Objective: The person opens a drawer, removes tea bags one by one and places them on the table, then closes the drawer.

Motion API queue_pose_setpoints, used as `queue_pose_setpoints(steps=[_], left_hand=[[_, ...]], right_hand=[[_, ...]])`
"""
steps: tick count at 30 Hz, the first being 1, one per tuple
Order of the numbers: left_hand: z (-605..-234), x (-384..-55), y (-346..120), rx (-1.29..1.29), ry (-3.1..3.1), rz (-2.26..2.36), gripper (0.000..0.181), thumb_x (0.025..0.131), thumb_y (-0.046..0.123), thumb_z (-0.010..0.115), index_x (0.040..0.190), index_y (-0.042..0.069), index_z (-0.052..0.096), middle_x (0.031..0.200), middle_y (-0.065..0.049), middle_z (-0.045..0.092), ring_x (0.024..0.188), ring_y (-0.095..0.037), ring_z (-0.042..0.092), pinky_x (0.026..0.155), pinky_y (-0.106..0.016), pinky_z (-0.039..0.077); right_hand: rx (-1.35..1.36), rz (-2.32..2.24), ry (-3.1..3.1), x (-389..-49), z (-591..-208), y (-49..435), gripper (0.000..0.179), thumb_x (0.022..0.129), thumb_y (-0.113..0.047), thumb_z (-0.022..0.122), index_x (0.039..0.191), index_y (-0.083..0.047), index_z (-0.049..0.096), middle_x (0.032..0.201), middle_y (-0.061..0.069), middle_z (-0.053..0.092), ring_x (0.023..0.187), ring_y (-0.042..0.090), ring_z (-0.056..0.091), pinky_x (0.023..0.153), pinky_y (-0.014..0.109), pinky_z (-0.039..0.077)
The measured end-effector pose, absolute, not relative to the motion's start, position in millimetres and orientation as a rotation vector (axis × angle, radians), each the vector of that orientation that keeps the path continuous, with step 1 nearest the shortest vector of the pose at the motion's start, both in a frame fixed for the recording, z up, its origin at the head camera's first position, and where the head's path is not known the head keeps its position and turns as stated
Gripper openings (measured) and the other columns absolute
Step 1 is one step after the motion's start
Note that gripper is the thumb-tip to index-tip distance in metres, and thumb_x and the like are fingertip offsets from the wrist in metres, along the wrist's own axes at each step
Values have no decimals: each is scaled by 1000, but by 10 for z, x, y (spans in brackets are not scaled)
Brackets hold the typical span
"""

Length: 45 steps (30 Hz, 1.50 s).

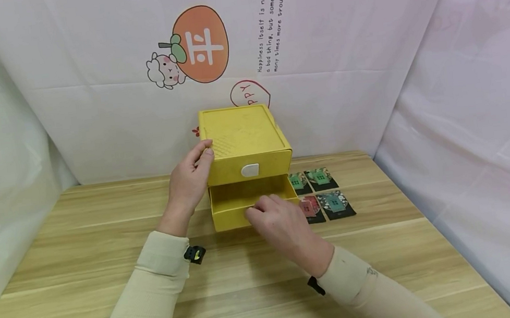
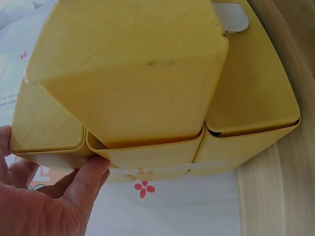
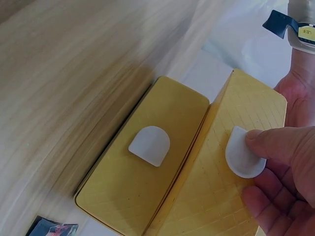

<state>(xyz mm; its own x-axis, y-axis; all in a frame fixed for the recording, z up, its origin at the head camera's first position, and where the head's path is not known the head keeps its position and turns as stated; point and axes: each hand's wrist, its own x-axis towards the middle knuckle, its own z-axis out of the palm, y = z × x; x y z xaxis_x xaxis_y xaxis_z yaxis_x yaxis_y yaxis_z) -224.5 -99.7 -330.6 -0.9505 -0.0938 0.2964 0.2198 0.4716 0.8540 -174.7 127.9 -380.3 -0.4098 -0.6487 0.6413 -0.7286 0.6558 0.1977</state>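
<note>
A yellow drawer cabinet [image 1: 244, 128] stands at the back of the table, with its top drawer [image 1: 228, 171] closed. Below that, the middle drawer [image 1: 229, 219] is pulled far out, and its inside shows bare yellow. My right hand [image 1: 286, 226] pinches this drawer's white handle [image 3: 241, 152], thumb on the outer face and fingers beneath. Lower down, the bottom drawer [image 3: 162, 108] is in, with its own white handle [image 3: 149, 145]. My left hand [image 1: 189, 182] rests against the cabinet's upper left side, one finger over the top edge and the thumb on the side.
Several small square printed cards [image 1: 335, 204] lie on the wooden table [image 1: 103, 239], just right of the cabinet. White printed cloth [image 1: 114, 122] hangs close behind it and along both sides. A black strap with a small device [image 1: 195, 254] is on my left cuff.
</note>
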Motion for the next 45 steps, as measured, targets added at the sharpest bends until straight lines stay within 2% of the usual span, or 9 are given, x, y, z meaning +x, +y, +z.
queue_pose_setpoints(steps=[9, 18, 26, 32, 38, 45], left_hand=[[-3318, -2253, -999, -106, -2429, -1459, 52, 107, 59, 42, 150, 34, 58, 148, -1, 62, 131, -27, 61, 104, -54, 49], [-3325, -2255, -1005, -99, -2428, -1455, 52, 107, 59, 42, 150, 34, 58, 148, 0, 62, 129, -26, 61, 101, -52, 50], [-3321, -2247, -1004, -99, -2421, -1458, 52, 107, 60, 41, 150, 34, 58, 147, 0, 63, 128, -26, 62, 100, -52, 50], [-3317, -2244, -1004, -105, -2422, -1457, 53, 107, 60, 41, 150, 34, 57, 147, 0, 63, 128, -26, 62, 100, -52, 50], [-3319, -2247, -1003, -113, -2421, -1454, 52, 107, 59, 41, 150, 34, 57, 147, 0, 63, 124, -25, 63, 95, -50, 51], [-3327, -2256, -1003, -106, -2426, -1448, 52, 108, 59, 41, 150, 34, 57, 147, -1, 63, 129, -27, 62, 100, -53, 50]], right_hand=[[1051, 139, -2198, -1825, -3800, 1250, 5, 95, -7, 77, 96, -12, 76, 88, 5, 70, 74, 19, 62, 60, 28, 56], [1039, 132, -2262, -1887, -3778, 1225, 3, 98, -12, 74, 100, -11, 77, 93, 6, 71, 79, 19, 63, 65, 30, 59], [1027, 110, -2253, -1966, -3784, 1200, 3, 97, -9, 74, 97, -12, 75, 92, 7, 70, 79, 21, 63, 61, 31, 57], [1020, 80, -2274, -2016, -3781, 1181, 3, 97, -12, 75, 99, -11, 76, 94, 7, 71, 81, 21, 64, 64, 32, 58], [1016, 76, -2232, -2073, -3793, 1171, 5, 96, -7, 75, 95, -12, 75, 92, 6, 71, 81, 21, 65, 62, 32, 58], [1002, 86, -2226, -2119, -3803, 1162, 7, 97, -6, 74, 97, -13, 74, 95, 6, 71, 82, 22, 65, 63, 33, 58]])
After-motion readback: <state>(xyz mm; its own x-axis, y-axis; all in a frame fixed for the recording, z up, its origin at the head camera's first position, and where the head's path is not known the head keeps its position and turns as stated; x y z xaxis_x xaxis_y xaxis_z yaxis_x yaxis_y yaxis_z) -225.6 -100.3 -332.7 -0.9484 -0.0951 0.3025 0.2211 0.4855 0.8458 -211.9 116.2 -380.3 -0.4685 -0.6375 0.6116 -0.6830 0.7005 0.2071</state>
